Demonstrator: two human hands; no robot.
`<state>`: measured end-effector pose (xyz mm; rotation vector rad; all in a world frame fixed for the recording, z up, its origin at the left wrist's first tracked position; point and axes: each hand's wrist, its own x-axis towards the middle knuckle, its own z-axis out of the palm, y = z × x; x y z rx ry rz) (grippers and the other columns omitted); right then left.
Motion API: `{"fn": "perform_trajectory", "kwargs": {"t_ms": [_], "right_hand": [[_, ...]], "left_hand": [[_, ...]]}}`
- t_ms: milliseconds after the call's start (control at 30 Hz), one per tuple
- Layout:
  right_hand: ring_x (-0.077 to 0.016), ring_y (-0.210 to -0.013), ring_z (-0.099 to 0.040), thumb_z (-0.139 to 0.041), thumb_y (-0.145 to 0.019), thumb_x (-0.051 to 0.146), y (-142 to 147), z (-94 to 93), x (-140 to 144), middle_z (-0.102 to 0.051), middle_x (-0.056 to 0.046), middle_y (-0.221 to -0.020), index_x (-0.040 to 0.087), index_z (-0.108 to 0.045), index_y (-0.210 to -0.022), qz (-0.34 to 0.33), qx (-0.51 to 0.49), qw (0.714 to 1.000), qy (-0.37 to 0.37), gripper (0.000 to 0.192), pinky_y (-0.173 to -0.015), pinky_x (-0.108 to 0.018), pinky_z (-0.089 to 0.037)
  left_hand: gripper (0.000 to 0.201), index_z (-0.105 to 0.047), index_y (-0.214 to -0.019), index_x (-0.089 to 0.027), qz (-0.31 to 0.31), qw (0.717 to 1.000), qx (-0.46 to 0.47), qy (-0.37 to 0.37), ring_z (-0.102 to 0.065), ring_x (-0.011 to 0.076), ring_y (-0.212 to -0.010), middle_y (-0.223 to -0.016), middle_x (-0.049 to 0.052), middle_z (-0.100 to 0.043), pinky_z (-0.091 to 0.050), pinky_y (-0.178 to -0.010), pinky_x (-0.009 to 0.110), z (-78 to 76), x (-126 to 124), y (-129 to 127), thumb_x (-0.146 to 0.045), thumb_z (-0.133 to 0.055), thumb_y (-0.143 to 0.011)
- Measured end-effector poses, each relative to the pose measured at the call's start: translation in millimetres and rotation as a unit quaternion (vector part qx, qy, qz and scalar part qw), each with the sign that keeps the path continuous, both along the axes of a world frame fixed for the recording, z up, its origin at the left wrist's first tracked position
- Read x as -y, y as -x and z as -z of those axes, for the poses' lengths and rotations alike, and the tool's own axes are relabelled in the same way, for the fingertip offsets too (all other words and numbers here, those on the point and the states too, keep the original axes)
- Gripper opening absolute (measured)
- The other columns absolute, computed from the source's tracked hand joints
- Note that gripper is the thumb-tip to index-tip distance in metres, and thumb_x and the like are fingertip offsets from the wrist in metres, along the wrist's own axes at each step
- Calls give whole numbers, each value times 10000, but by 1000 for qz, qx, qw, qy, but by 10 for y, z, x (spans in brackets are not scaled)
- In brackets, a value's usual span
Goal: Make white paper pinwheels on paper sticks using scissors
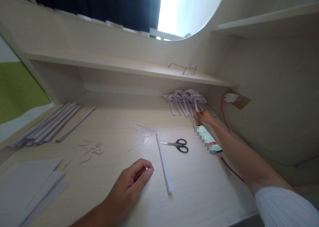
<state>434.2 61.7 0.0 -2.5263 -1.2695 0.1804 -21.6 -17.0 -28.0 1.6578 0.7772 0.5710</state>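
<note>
Head view: left hand (134, 178), loosely curled and empty, near a smooth paper tube (163, 164); right hand (204, 116) pinching a thin paper stick (195, 106).

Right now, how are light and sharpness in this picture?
In the head view, the window glares white, while the curtain is nearly black; the right wall is dim, paper strips look soft, and square blocks hide part of the phone.

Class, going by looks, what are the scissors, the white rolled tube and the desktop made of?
Scissors: grey blades, likely metal given their dull shine; black handles, probably smooth plastic. White rolled tube: seemingly paper, judging by its matte, rolled surface. Desktop: wood or wood-look laminate, satin; faint grain fits either.
</note>
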Motion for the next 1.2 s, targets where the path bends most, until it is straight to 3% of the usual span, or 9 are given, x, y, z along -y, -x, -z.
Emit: {"fn": "perform_trajectory", "kwargs": {"t_ms": [267,500,567,633,800,867,967,1100,1200], "right_hand": [[-252,-1103,-659,-652,-987,346,-29,-10,-239,-632,-122,-1301,161,-629,-1273,2,24,1000,9,341,-925,-431,-575],[-248,-1094,-662,-632,-999,350,119,-144,-80,-633,-106,-1299,170,-620,-1282,13,53,998,-38,336,-919,-449,-578],[-232,-1039,-676,-594,-1017,366,300,-172,5,-675,-99,-1204,155,-655,-1211,-10,53,997,-59,292,-887,-417,-574],[-249,-904,-687,-573,-999,365,568,-173,110,-736,-134,-965,93,-739,-1067,-45,49,994,-90,326,-778,-349,-518],[-173,-645,-608,-624,-912,439,1449,-65,502,-704,-36,-695,175,-762,-851,-211,-15,965,-158,304,-610,-290,-394],[-156,-587,-561,-627,-909,441,1776,3,658,-680,-19,-659,183,-740,-813,-281,-51,943,-170,298,-582,-287,-371],[-150,-562,-530,-602,-934,438,2145,97,825,-649,-7,-628,190,-706,-782,-338,-80,926,-149,309,-570,-286,-353],[-156,-566,-535,-583,-944,433,2386,133,966,-649,-14,-644,204,-651,-737,-368,-61,922,-102,316,-566,-286,-339],[-169,-582,-557,-590,-933,428,2400,115,1051,-655,-15,-661,216,-628,-760,-384,-36,921,-46,276,-566,-289,-328]], "left_hand": [[337,-660,-894,-222,-28,1000,-4,-9,-531,198,-780,-787,14,-579,-416,-680,285,-18,-47,-9,-526,-530,-961],[293,-658,-938,-213,-26,999,-1,-26,-386,146,-624,-640,-50,-370,-314,-589,263,18,-101,5,-489,-561,-961],[269,-664,-957,-205,-28,999,-4,-41,-375,139,-613,-634,-58,-359,-304,-585,262,16,-124,16,-457,-570,-962],[238,-664,-986,-198,-31,997,-4,-76,-379,132,-598,-630,-64,-382,-301,-580,260,-6,-148,26,-420,-585,-956],[153,-663,-934,-188,-11,976,-42,-214,-469,123,-608,-666,-42,-521,-353,-618,266,-239,-267,-56,-304,-565,-955],[148,-679,-941,-190,30,950,-49,-308,-486,127,-631,-691,-28,-563,-368,-654,276,-413,-419,-178,-270,-555,-950],[130,-705,-912,-182,9,913,-36,-405,-493,132,-640,-669,-21,-571,-346,-644,284,-694,-841,-414,-255,-597,-909],[149,-701,-964,-161,-157,916,-29,-369,-509,123,-640,-695,-13,-590,-374,-647,267,-915,-1595,-528,-246,-601,-894],[156,-690,-959,-137,-218,908,-77,-348,-519,134,-651,-727,17,-602,-379,-638,270,-920,-2043,-294,-224,-602,-865]]}}
